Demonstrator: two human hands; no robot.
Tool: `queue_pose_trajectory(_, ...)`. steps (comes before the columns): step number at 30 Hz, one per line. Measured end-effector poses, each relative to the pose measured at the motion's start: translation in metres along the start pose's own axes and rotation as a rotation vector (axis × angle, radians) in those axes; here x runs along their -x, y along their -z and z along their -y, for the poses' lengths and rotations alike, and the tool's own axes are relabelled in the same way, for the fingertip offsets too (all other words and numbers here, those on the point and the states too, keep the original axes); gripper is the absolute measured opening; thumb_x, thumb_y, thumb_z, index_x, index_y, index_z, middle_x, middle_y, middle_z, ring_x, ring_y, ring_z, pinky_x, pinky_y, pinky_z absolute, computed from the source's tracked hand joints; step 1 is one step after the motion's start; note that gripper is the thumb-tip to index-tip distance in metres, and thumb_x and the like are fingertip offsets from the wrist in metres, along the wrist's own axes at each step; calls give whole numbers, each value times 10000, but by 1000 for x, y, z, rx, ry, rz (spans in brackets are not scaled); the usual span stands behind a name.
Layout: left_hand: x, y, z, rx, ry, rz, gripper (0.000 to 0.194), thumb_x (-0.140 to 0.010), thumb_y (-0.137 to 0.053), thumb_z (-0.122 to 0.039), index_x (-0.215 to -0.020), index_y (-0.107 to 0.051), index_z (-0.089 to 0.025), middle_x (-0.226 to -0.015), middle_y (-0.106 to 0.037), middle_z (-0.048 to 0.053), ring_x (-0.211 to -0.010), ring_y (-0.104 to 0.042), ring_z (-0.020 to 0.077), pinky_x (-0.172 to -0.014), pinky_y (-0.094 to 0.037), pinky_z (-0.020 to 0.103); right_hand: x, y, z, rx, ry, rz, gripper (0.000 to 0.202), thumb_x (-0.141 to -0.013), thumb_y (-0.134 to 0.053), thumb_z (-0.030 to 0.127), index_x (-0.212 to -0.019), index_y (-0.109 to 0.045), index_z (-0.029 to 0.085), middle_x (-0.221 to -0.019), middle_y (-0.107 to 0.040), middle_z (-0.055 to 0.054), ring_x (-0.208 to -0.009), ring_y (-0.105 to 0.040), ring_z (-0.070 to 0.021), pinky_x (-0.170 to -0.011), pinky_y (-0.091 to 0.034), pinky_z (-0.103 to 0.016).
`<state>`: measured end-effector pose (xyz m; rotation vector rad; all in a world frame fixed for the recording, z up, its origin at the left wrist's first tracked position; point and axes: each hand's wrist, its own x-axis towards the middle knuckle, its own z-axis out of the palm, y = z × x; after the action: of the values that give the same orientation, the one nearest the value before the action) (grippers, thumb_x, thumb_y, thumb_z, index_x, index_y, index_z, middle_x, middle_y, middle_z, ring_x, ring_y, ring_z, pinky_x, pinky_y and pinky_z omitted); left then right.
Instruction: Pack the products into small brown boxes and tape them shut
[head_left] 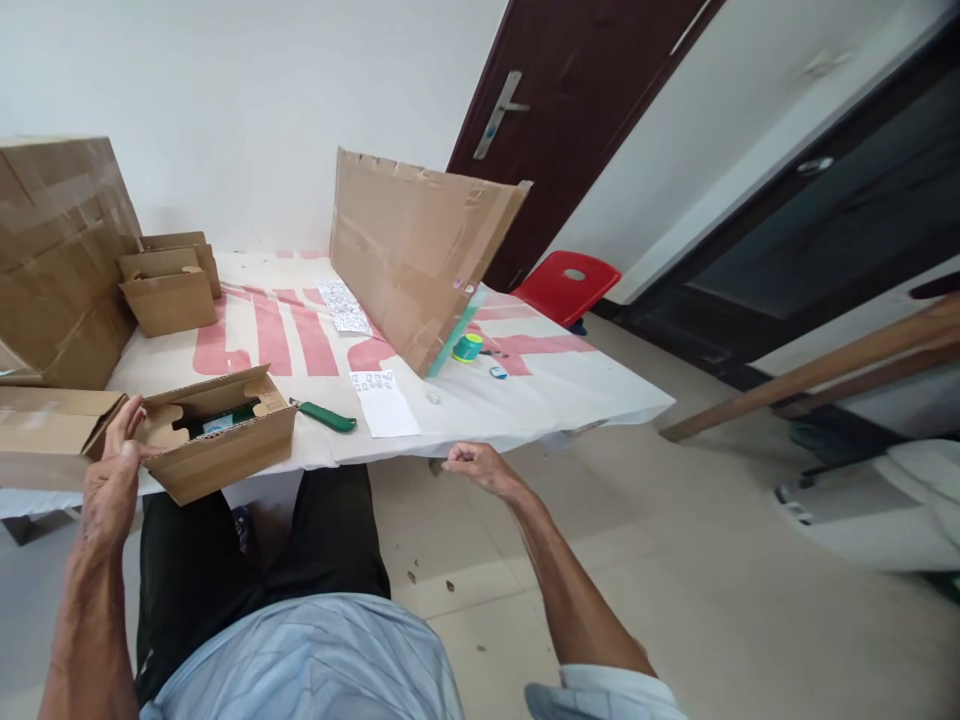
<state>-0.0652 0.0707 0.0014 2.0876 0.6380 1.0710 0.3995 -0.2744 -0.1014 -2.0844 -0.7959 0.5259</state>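
Observation:
A small cardboard box (232, 440) stands with its top open at the table's front edge, partly overhanging it. Something dark green with a pale label (229, 420) lies inside, partly hidden by the walls. My left hand (112, 470) grips the box's left end, thumb against the flap. Just beyond the front edge, my right hand (480, 467) is held with its fingers curled together; whatever is in them, if anything, is hidden. Between the hands lie a green-handled utility knife (328, 416) and a white sheet with small printed pictures (388, 408).
A large cardboard panel (420, 250) leans upright on the table, with a roll of green tape (467, 347) beside it. Small open boxes (171, 300) and a big carton (60, 260) stand left. A closed box (52, 435) lies nearby. A red chair (568, 288) is behind.

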Motion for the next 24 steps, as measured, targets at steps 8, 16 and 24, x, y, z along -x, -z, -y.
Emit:
queue_pose_trajectory(8,10,10,3,52,189,149,958,-695,-924,-688,-1533,-636,-324,-1835,-211,84,-1656,-266,502,-1265,-429,672,-4,-30,75,49,349,-163,358,-817,-625,547,-759,-775,228,-824,-800,-79,-774,-704,-255,-712,-550,-355)
queue_pose_trajectory(16,11,10,18,-4,201,256,1309,-656,-940,-705,-1732,-318,-294,-1840,-96,147,-1689,-123,493,-1292,-365,667,2,-107,268,204,1019,142,208,-1045,-605,294,-971,-784,219,-989,-789,-76,-927,-722,-224,-862,-561,-348)
queue_pose_trajectory(24,13,3,32,44,160,242,1351,-643,-940,-733,-1740,-291,-286,-1810,-114,178,-1659,-189,516,-1234,-459,656,-36,-196,338,1047,967,574,257,-930,-788,297,-1139,-774,148,-1225,-764,-181,-1164,-705,-330,-947,-529,-373)
